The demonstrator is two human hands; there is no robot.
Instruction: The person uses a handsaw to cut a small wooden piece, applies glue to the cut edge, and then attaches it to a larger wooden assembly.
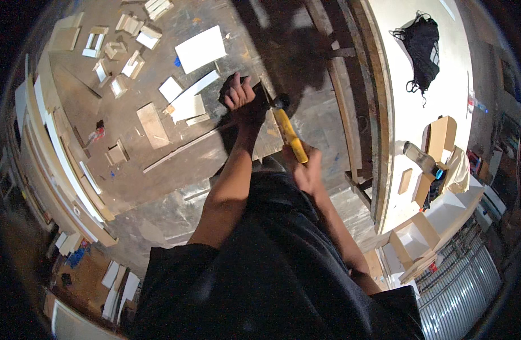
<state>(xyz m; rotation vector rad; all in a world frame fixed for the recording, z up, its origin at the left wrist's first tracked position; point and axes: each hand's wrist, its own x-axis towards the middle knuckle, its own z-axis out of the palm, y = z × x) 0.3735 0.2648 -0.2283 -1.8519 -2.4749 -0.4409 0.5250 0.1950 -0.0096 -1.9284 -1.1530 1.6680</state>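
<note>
My left hand [240,93] is raised with its fingers curled inward over a dark area; whatever it grips there is too dim to make out. My right hand [303,170] is closed round the lower part of a long yellow-handled tool [287,130], whose dark end points up beside my left hand. Behind my hands lie a white board [199,48], small white offcuts [170,89] and a pale wooden piece [152,124] on the floor.
To my right stands a white-topped bench [408,113] with black cloth [422,51], cardboard [439,136] and a clear bottle [416,153]. Several small wooden assemblies [128,22] lie at the upper left. Long boards [68,141] are stacked along the left. Corrugated metal [458,289] shows at lower right.
</note>
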